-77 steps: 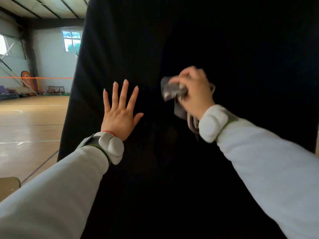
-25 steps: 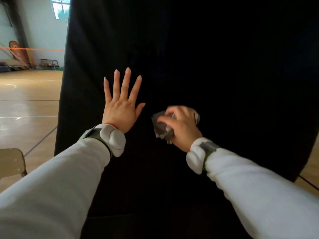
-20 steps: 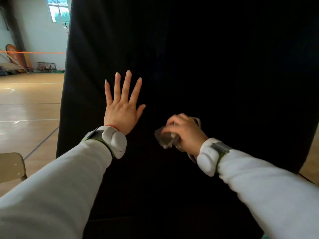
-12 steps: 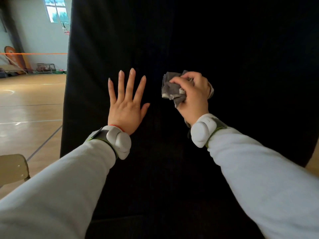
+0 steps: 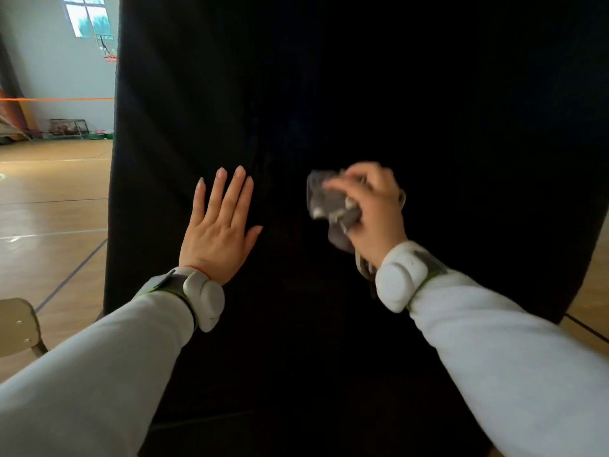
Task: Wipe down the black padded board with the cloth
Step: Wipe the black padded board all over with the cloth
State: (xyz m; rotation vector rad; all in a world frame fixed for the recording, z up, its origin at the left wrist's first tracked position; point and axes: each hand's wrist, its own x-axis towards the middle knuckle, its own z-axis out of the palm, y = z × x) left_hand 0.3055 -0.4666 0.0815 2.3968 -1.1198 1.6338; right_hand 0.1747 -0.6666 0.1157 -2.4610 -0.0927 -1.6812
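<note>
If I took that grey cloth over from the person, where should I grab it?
Probably pinch the crumpled wad of the grey cloth that sticks out left of the right hand, coming from the left. The hand covers its right side and the black padded board lies behind.

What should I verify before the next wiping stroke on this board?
1. Grip: right hand holds the bunched cloth: ok.
2. Brace: left hand lies flat on the black padded board, fingers straight: ok.
3. Cloth touching the board: blurred, cannot tell.
4. Gap between cloth and left hand for the stroke: ok.
5. Board surface clean: too dark, cannot tell.
</note>
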